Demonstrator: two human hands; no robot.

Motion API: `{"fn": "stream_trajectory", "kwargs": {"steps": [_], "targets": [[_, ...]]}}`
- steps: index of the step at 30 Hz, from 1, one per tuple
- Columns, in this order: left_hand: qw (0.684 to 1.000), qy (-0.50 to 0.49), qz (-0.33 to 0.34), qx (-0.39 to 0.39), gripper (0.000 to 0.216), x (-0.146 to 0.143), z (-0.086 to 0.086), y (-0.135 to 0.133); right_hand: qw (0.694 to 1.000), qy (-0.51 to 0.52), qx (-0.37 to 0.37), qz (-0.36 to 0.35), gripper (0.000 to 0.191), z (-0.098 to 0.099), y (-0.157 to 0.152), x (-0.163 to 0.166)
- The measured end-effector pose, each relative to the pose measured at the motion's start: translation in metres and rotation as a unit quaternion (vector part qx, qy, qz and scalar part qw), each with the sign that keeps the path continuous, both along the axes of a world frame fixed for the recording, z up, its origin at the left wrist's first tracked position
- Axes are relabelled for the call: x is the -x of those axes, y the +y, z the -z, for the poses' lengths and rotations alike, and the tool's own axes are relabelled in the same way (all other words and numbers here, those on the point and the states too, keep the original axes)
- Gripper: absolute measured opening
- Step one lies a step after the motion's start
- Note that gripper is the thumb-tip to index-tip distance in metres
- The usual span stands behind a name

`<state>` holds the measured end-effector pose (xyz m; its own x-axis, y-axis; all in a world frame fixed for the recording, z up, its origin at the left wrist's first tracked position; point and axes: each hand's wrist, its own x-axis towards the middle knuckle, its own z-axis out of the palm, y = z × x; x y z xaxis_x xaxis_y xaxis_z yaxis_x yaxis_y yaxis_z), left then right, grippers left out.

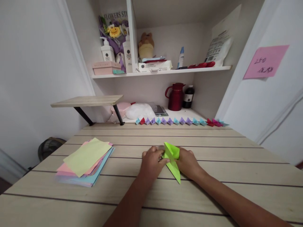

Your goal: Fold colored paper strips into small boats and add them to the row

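Note:
A bright green sheet of origami paper (173, 164), partly folded, is held between my two hands just above the middle of the table. My left hand (152, 162) pinches its left edge with thumb and fingers. On the other side, my right hand (188, 162) grips the paper's right part, its fingers partly hidden behind the sheet. One long point of the paper hangs toward me, and another points up and away. Beyond my hands, a row of small folded paper boats (176, 121) in blue, purple, red and pink lines the table's back edge.
A loose stack of coloured paper (87, 159) lies at the left of the slatted table (213, 198). A small raised wooden stand (87, 101) is at the back left. Behind the boats are a red jug (175, 97), a dark bottle (188, 97) and a loaded shelf (184, 71).

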<state>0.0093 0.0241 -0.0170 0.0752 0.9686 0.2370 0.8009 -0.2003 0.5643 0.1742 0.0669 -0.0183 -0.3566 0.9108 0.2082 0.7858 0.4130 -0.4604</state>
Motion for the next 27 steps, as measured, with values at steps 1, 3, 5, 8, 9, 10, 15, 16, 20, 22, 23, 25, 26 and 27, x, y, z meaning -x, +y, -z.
{"fn": "stream_trajectory", "kwargs": {"steps": [1, 3, 5, 8, 9, 10, 15, 16, 20, 22, 23, 25, 26, 27], "targets": [[1.000, 0.007, 0.004, 0.000, 0.024, 0.000, -0.001, -0.001, 1.000, 0.004, 0.002, -0.003, 0.022, -0.001, 0.000, 0.000], [1.000, 0.022, 0.021, 0.000, 0.023, 0.000, -0.003, -0.002, 1.000, 0.012, 0.006, -0.009, 0.023, -0.002, -0.001, 0.001], [0.999, 0.031, 0.042, 0.000, 0.024, 0.001, -0.004, -0.003, 1.000, 0.020, 0.011, -0.014, 0.023, -0.003, -0.001, 0.001], [0.998, 0.024, 0.056, 0.006, 0.034, 0.005, -0.004, -0.004, 0.999, 0.033, 0.018, -0.016, 0.017, -0.002, -0.002, -0.003], [0.998, 0.016, 0.054, 0.009, 0.037, 0.006, -0.004, -0.004, 0.999, 0.036, 0.021, -0.018, 0.017, -0.001, -0.002, -0.005], [0.999, 0.007, 0.049, 0.013, 0.039, 0.007, -0.004, -0.005, 0.998, 0.046, 0.022, -0.023, 0.021, 0.000, -0.002, -0.007], [0.999, -0.029, 0.040, 0.023, 0.042, 0.010, -0.004, -0.005, 0.978, 0.184, 0.030, -0.097, 0.041, 0.003, -0.002, -0.018], [0.999, -0.028, 0.038, 0.019, 0.041, 0.011, -0.004, -0.005, 0.974, 0.197, 0.026, -0.107, 0.039, 0.003, -0.002, -0.019], [0.999, -0.019, 0.034, -0.007, 0.039, 0.010, -0.003, -0.005, 0.987, 0.139, -0.009, -0.086, 0.018, 0.000, -0.003, -0.016], [0.999, -0.016, 0.032, -0.013, 0.037, 0.010, -0.002, -0.005, 0.991, 0.118, -0.016, -0.063, 0.013, 0.000, -0.002, -0.014], [0.999, -0.014, 0.028, -0.015, 0.036, 0.009, -0.003, -0.005, 0.992, 0.115, -0.018, -0.054, 0.014, 0.000, -0.002, -0.013], [0.999, -0.015, 0.022, -0.018, 0.036, 0.008, -0.003, -0.005, 0.993, 0.111, -0.022, -0.039, 0.016, 0.000, -0.002, -0.012], [0.999, -0.020, 0.019, -0.022, 0.036, 0.008, -0.003, -0.004, 0.993, 0.108, -0.024, -0.034, 0.018, 0.001, -0.002, -0.011], [0.999, -0.029, 0.015, -0.028, 0.037, 0.007, -0.003, -0.004, 0.994, 0.106, -0.026, -0.031, 0.019, 0.001, -0.003, -0.011]]}}
